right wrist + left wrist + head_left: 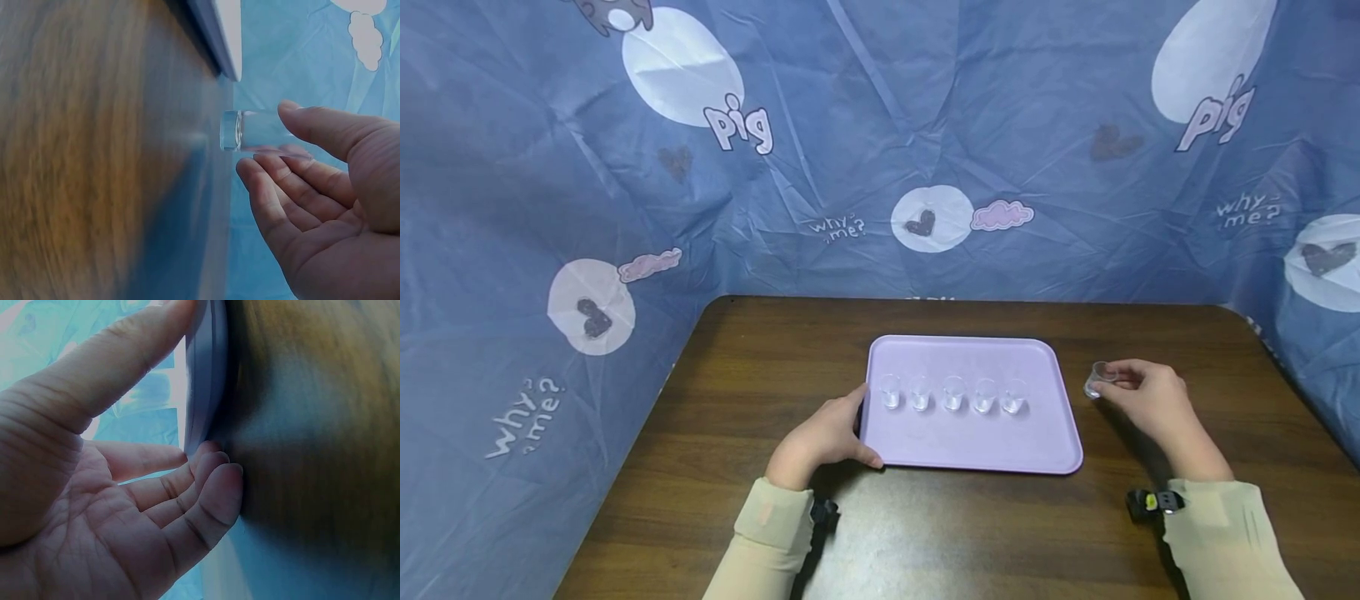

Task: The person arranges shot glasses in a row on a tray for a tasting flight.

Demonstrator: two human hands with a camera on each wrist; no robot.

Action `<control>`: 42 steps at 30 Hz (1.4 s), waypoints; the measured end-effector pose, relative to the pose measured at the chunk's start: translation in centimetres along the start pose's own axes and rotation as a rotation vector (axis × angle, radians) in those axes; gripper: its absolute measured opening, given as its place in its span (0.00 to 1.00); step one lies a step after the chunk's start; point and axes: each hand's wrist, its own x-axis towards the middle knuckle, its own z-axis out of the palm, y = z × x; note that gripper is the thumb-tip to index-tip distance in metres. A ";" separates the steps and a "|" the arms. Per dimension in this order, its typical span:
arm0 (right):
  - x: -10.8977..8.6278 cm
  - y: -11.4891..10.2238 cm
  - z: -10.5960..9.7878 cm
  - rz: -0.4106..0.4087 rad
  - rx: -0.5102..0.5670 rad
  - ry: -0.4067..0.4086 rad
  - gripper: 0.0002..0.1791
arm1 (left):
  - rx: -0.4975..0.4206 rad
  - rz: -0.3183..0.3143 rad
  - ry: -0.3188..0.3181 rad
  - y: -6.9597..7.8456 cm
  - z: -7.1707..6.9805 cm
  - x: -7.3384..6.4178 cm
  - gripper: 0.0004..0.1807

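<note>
A lilac rectangular tray (970, 446) lies on the wooden table, carrying several small clear shot glasses (953, 395) in a row across its middle. My left hand (822, 435) holds the tray's near left corner, thumb at the front edge and fingers along the left side. In the left wrist view the tray's rim (205, 369) runs between thumb and fingertips. Right of the tray, my right hand (1153, 402) pinches another clear shot glass (1096, 383) between thumb and fingers. The right wrist view shows its thick base (230, 131) close over the tabletop, the glass upright.
The dark brown wooden table (1000, 533) extends around the tray on all sides. Behind and beside it hangs a blue printed cloth (850, 167). Small dark cameras (1150, 502) are strapped at both wrists, by the pale sleeves (1221, 529).
</note>
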 end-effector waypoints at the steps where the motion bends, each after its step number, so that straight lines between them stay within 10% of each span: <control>1: 0.0 -0.2 0.0 -0.001 0.001 -0.002 0.23 | 0.000 0.000 0.000 0.0 0.0 0.0 0.62; 42: -1.0 -5.1 3.2 -0.082 0.100 -0.178 0.19 | -0.007 -0.018 -0.004 0.3 -0.1 0.0 0.60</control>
